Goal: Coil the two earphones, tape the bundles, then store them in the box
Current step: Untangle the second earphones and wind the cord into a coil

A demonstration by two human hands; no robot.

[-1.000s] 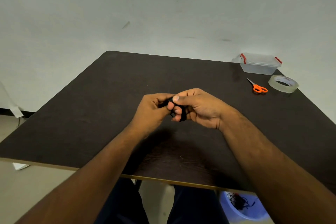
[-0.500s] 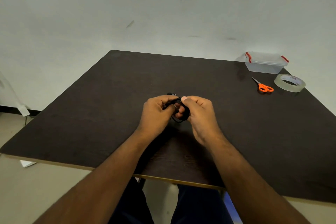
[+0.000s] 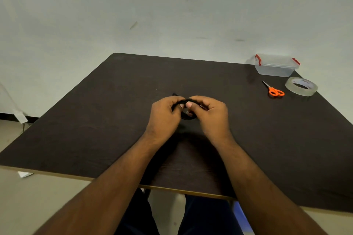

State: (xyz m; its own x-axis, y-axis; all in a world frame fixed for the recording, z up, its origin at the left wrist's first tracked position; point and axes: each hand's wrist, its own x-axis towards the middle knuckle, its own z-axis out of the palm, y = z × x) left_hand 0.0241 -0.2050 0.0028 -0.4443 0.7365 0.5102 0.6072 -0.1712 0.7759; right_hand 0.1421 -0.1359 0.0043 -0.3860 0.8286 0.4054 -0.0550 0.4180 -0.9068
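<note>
A black earphone cable [image 3: 186, 116] is wound into a small coil between my two hands over the middle of the dark table [image 3: 95, 129]. My left hand [image 3: 164, 115] grips the coil's left side and my right hand [image 3: 210, 113] pinches its right side, thumb on top. A short black end sticks out behind my left hand. The clear plastic box [image 3: 276, 66] with red latches stands at the far right corner, lid on. The roll of clear tape [image 3: 301, 87] lies just in front of it. A second earphone is not visible.
Orange-handled scissors [image 3: 273, 89] lie left of the tape roll. The table's front edge runs close to my lap. A pale wall stands behind the table. Something blue shows on the floor under the table's front right.
My right hand turned from lying across the coil to pinching it from the right. Both hands stayed together on the cable. The view shifted, so the box and tape sit nearer the frame's right edge.
</note>
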